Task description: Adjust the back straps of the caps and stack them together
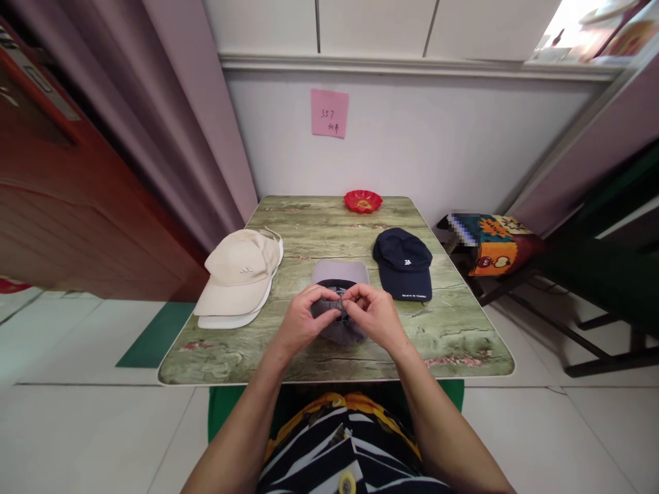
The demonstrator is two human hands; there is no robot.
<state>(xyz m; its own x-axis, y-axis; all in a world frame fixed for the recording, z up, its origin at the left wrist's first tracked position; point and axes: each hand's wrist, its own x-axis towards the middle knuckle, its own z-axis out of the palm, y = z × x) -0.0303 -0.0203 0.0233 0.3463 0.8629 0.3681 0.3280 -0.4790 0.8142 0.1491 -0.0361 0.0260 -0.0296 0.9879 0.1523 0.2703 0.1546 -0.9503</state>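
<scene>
A grey baseball cap (340, 270) lies on the table in front of me, its brim pointing away and its dark inner band showing. Both hands meet over its back strap. My left hand (309, 315) pinches the strap from the left, thumb and forefinger together. From the right, my right hand (375, 314) pinches the same strap, its fingertips close to the left ones. The fingers partly hide the strap and its fastening. To the left rests a beige cap (237, 264) on top of a white cap (221, 322). A navy cap (403, 259) with white lettering sits to the right.
The wood-patterned table (288, 219) has rounded corners and stands against the wall. At its far edge is a red scalloped dish (363, 201). A pink note (329, 113) sticks to the wall. Beyond the right edge stand a stool with a patterned cover (497, 243) and dark furniture.
</scene>
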